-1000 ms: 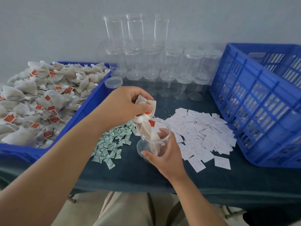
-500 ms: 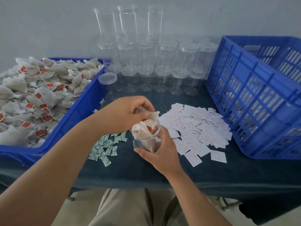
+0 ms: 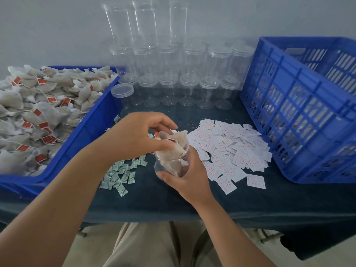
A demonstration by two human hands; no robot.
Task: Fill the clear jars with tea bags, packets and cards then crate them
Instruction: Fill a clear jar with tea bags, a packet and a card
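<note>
My right hand (image 3: pixel 187 179) grips a clear jar (image 3: pixel 172 163) tilted toward the left, just above the dark table. Several white tea bags (image 3: pixel 178 140) with red tags stick out of its mouth. My left hand (image 3: pixel 140 137) pinches those tea bags at the jar's opening, its fingers curled over them. A heap of loose tea bags (image 3: pixel 38 112) fills the blue tray (image 3: pixel 90 130) on the left. Small green-and-white packets (image 3: pixel 121 174) lie under my left wrist. White cards (image 3: pixel 233 151) with red print spread to the right of the jar.
Rows of empty clear jars (image 3: pixel 185 78), some stacked, stand at the back against the wall; one lidded jar (image 3: pixel 123 93) stands next to the tray. A large blue slatted crate (image 3: pixel 300 105) sits at the right. The table's front edge (image 3: pixel 250 214) runs close to my knees.
My left hand has come down from above the jar to its mouth, pushing the tea bags in deeper. The jar in my right hand has tilted more to the left.
</note>
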